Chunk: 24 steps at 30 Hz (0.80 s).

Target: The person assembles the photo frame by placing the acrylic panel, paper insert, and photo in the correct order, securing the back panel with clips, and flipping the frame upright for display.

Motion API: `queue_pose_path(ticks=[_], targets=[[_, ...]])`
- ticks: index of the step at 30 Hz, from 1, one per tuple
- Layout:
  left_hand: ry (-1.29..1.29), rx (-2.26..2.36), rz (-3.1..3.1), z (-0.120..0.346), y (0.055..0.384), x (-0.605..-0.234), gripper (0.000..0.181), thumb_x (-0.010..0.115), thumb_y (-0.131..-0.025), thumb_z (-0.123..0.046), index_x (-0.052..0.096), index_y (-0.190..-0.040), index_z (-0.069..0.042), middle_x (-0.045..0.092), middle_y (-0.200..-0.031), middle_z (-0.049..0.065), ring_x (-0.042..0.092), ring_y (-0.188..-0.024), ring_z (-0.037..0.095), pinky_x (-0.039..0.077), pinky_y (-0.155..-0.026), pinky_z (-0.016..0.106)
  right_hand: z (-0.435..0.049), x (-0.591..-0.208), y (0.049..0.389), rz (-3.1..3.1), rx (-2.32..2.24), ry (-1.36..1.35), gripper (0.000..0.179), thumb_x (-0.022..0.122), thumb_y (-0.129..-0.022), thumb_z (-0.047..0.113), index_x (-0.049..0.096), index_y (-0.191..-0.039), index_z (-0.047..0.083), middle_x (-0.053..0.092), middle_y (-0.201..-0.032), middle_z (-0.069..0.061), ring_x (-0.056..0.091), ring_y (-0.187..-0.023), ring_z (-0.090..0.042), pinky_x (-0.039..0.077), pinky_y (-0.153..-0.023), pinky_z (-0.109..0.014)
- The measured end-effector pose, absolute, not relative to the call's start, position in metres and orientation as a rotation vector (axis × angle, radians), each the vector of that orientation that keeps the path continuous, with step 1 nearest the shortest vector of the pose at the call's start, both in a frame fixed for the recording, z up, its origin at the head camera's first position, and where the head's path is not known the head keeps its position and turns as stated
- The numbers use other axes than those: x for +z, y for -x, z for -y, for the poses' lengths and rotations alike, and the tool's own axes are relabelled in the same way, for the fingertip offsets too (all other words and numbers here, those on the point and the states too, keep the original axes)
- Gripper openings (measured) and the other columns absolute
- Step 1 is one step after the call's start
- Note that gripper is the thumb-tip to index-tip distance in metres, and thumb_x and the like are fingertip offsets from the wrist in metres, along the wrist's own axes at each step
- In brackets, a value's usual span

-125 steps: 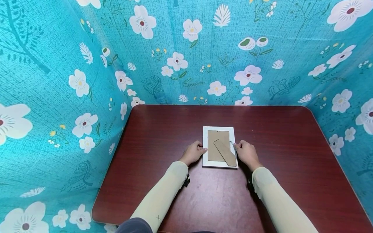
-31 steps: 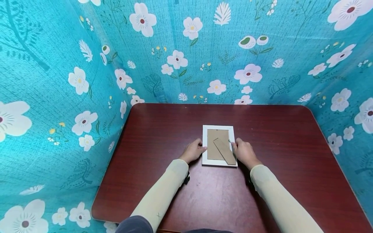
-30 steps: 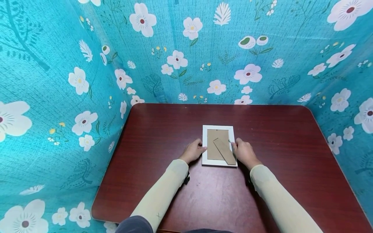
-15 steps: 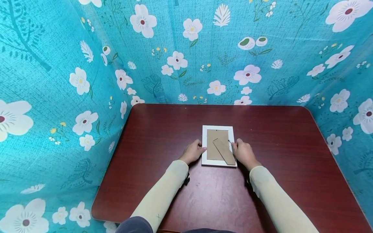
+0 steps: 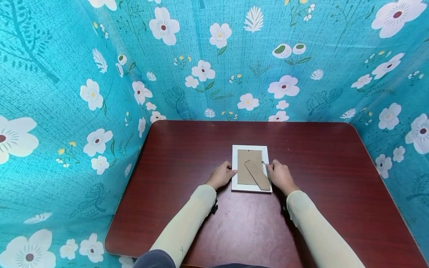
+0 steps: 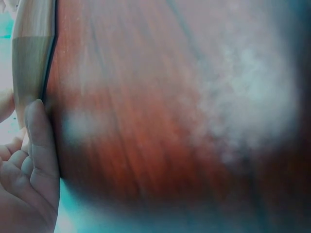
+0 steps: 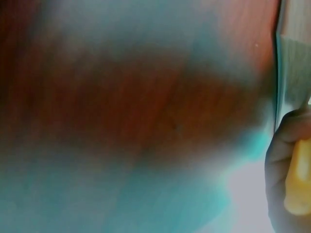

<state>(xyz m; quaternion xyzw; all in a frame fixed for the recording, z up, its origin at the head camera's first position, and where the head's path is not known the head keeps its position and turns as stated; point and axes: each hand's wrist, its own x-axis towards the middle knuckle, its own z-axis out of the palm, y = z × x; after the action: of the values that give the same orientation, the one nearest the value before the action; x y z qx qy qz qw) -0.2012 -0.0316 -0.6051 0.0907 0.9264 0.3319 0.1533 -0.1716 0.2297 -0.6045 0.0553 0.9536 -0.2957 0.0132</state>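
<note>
A white picture frame [image 5: 235, 178] lies face down on the table, showing its brown backing board [image 5: 246, 175] and the slanted easel leg [image 5: 259, 175]. My left hand [image 5: 221, 175] grips its left edge, thumb on top; in the left wrist view the fingers [image 6: 41, 145] lie along the frame's side. At the right edge, my right hand [image 5: 281, 176] holds a small screwdriver. Its yellow handle [image 7: 299, 182] shows within the curled fingers in the right wrist view. The thin metal tip [image 5: 263, 162] meets the right edge of the backing, near its upper half.
The dark red wooden table [image 5: 187, 149] has rounded far corners. Blue floral cloth [image 5: 187, 104] hangs close behind it and along both sides.
Over the last four seconds the screwdriver tip and my right hand have shifted slightly left over the picture frame. The frame and my left hand stay in place.
</note>
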Motion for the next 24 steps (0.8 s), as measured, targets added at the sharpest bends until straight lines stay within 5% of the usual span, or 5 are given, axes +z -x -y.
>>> queue_pose_path(ticks=[24], targets=[[-0.255,0.991,-2.634,0.033,0.2,-0.603,0.031,0.065,-0.093,-0.042,0.059,-0.107,-0.014,0.058,-0.081,-0.007,0.056,-0.075,0.012,0.046,-0.072,0.033,-0.231,-0.584,0.17,-3.005,-0.98,-0.197,0.029,0.051,-0.101,0.034,0.059,-0.094,0.007,0.062,-0.083,-0.012,0.058,-0.083,-0.036,0.043,-0.074,-0.05]])
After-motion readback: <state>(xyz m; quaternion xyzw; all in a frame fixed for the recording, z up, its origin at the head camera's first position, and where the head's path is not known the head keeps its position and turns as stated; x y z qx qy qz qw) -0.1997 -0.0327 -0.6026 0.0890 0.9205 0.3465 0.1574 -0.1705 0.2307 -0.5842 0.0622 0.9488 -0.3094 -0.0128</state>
